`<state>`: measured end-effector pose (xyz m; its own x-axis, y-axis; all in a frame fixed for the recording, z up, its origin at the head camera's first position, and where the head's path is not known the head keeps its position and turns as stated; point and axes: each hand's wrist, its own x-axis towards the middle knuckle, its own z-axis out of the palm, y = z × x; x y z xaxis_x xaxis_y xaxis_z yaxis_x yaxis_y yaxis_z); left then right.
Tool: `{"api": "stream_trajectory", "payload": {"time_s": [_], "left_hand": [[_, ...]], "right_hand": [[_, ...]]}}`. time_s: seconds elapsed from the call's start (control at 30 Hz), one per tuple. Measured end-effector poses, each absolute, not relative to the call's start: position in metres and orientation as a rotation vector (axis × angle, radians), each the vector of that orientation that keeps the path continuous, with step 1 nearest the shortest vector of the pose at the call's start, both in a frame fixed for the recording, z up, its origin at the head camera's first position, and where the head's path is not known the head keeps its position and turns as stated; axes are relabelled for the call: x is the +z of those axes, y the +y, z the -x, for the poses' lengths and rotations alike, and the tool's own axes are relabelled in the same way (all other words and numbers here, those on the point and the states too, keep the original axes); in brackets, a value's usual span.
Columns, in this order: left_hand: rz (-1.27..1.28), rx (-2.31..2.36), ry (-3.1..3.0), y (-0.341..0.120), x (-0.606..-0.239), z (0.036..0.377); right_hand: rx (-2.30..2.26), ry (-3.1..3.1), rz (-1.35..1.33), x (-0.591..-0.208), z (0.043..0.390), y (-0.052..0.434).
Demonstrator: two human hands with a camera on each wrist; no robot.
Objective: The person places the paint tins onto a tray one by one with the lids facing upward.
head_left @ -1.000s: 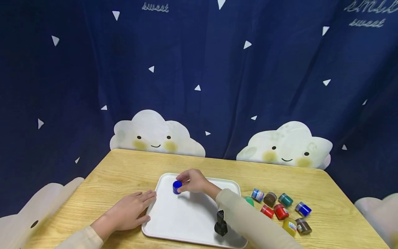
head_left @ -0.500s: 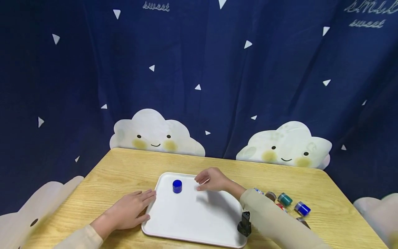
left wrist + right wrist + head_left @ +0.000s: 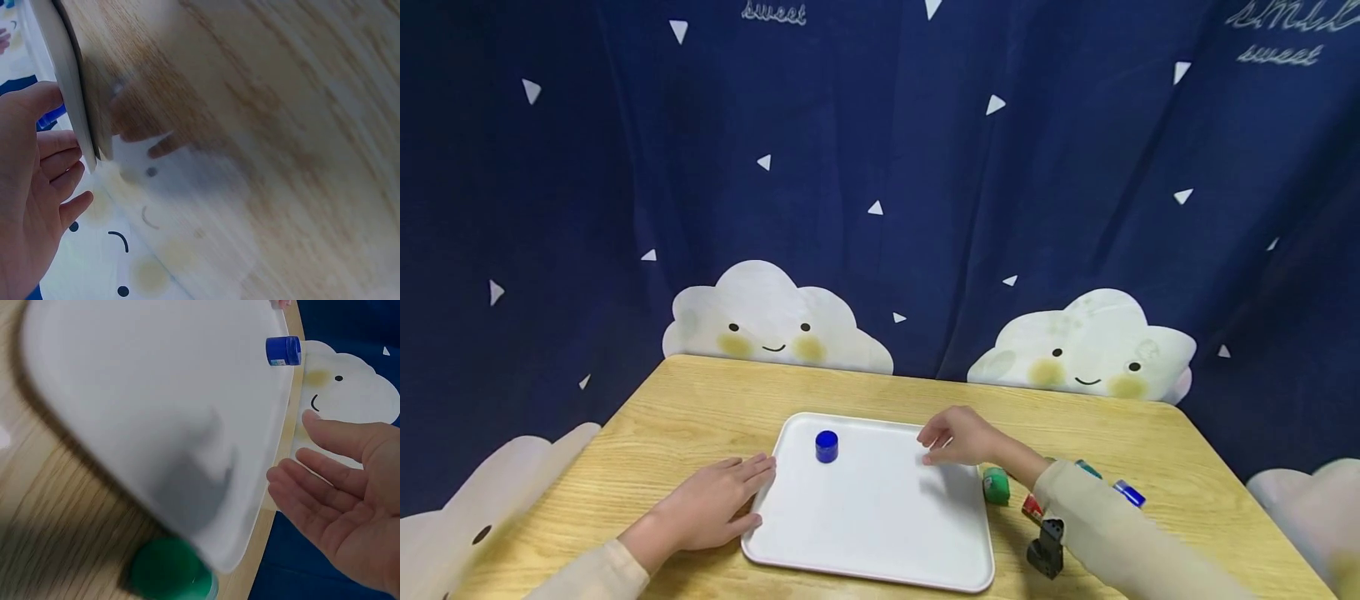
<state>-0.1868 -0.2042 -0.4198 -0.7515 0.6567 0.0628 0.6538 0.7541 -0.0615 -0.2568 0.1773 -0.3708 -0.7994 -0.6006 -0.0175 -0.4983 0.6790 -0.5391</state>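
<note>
A small blue paint jar stands upright near the far left corner of the white tray. My left hand lies with its fingers stretched out, fingertips at the tray's left rim. In the left wrist view the left hand has its thumb and fingers along that rim. Over the tray's far right part hovers my right hand, fingers loosely bent and holding nothing. The right wrist view shows the right hand with thumb and fingers apart, well away from the blue jar.
Right of the tray sits a green jar, close to the rim. A red jar, a teal jar and another blue jar show around the right sleeve, which hides more jars. A black wrist device hangs by that sleeve.
My right hand has let go of the blue jar and moved right, across the tray to its far right part. The jar stays on the tray. The left hand has kept its place.
</note>
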Motion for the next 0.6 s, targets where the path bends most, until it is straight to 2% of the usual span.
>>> {"api": "stream_trajectory", "payload": {"time_s": [0.6], "left_hand": [[1.071,0.053,-2.861,-0.204,-0.421,0.187]], "right_hand": [[-0.724,2.873,0.681,-0.364,0.222,0.236]]}}
